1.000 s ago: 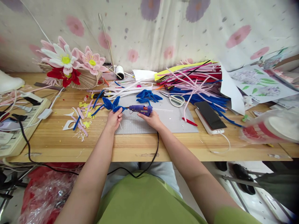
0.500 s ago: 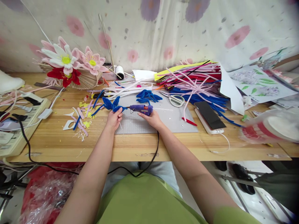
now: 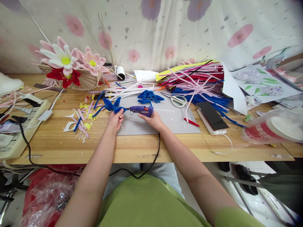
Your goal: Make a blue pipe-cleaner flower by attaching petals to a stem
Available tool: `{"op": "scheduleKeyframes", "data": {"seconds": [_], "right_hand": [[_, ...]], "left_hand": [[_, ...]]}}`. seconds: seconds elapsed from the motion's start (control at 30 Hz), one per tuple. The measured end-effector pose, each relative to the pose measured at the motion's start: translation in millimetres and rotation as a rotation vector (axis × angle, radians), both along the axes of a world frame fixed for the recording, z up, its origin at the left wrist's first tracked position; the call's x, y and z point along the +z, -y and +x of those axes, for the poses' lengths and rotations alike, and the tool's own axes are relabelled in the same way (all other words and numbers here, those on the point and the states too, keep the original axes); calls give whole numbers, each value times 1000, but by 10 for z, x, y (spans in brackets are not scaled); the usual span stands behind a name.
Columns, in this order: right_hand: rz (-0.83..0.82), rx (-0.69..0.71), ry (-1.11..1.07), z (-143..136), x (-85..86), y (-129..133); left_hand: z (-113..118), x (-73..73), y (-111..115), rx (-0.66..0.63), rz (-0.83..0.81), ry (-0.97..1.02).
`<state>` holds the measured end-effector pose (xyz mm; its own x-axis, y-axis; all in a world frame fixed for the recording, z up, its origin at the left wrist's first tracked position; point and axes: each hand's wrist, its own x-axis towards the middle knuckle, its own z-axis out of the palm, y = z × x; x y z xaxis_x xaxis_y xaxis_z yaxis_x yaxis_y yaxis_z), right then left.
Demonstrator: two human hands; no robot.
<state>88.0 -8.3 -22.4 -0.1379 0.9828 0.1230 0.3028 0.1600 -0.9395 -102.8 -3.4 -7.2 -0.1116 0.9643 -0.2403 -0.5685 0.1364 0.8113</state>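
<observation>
My left hand (image 3: pixel 115 121) is closed on a blue fuzzy flower (image 3: pixel 111 104) with several petals, its thin stem poking out below the fingers. A purple glue gun (image 3: pixel 142 110) is in my right hand (image 3: pixel 151 119), lying on its side with the nozzle pointing left at the flower's right petal. Whether the tip touches the petal is too small to tell. Both hands are over the grey cutting mat (image 3: pixel 163 124). Behind the gun, more blue petal pieces (image 3: pixel 150 96) lie on the mat.
Scissors (image 3: pixel 178 100), a red-handled tool (image 3: pixel 191 122) and a phone (image 3: pixel 212 115) lie to the right. Pipe cleaners (image 3: pixel 201 80) are heaped behind. Scraps (image 3: pixel 81 121), finished flowers (image 3: pixel 65 60) and a power strip (image 3: pixel 35 126) are at left. The gun's black cord (image 3: pixel 155 159) hangs over the edge.
The glue gun and my right hand have shifted slightly left, toward the flower. My left hand keeps its hold with hardly any movement.
</observation>
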Motion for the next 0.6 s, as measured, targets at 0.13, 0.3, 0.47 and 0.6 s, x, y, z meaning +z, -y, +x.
{"op": "scheduleKeyframes", "data": {"seconds": [0.13,0.3,0.47,0.6], "right_hand": [[22,30,0,-45,40,21],[-11,-55,93,23,-10,-10],[-24,-84,110,49,-15,-15],[9,-21,82,-9,29,13]], "left_hand": [[-2,4,-3,9,-4,12],[0,26,6,11,-7,41],[-5,23,2,9,-2,58],[-9,11,-2,9,-1,60]]}}
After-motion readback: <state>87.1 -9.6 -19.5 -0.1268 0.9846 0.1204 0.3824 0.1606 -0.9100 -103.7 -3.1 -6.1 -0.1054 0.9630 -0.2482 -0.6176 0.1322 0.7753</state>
